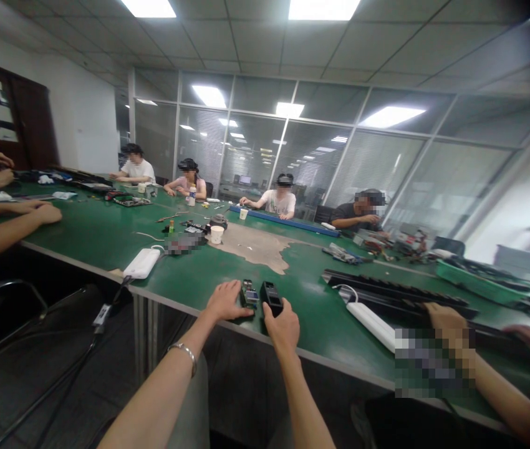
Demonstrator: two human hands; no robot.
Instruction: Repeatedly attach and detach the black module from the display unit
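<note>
My left hand [224, 301], with a silver bracelet on the wrist, is closed on the side of a small green circuit board [249, 295] with metal ports at its far end. Just right of it, a black box-shaped case [270, 295] stands near the table's front edge. My right hand [284, 325] grips that case from the near right side, thumb on the left and fingers round the right. A narrow gap separates board and case. Fingertips of both hands are partly hidden.
The green table [185, 284] bears a white power strip [142, 264] at left and another white power strip [371, 324] at right. Paper cup [217, 234], long black rails [400, 293] and green basket [484, 284] lie farther off. Co-workers sit around; a neighbour's hand [447, 321] is at right.
</note>
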